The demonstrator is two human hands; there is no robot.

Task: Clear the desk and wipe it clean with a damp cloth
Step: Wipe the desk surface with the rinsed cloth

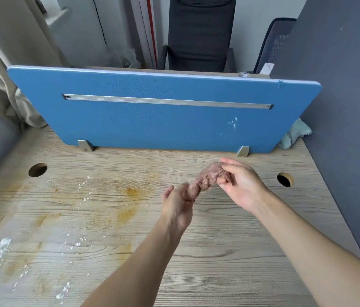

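A pink fuzzy cloth [207, 179], twisted into a roll, is held above the wooden desk [219, 240] between both hands. My right hand [240, 185] grips its far end with curled fingers. My left hand [178, 207] holds the near end, the fingers wrapped round it. Brown-orange stains [130, 193] and white crumbs or powder [3, 244] lie on the left half of the desk.
A blue divider panel [163, 114] stands along the desk's back edge on two metal brackets. Cable holes sit at the left [38, 169] and right [285, 179]. A pale green cloth [294, 134] lies at the back right corner. Grey partition on the right; chairs beyond.
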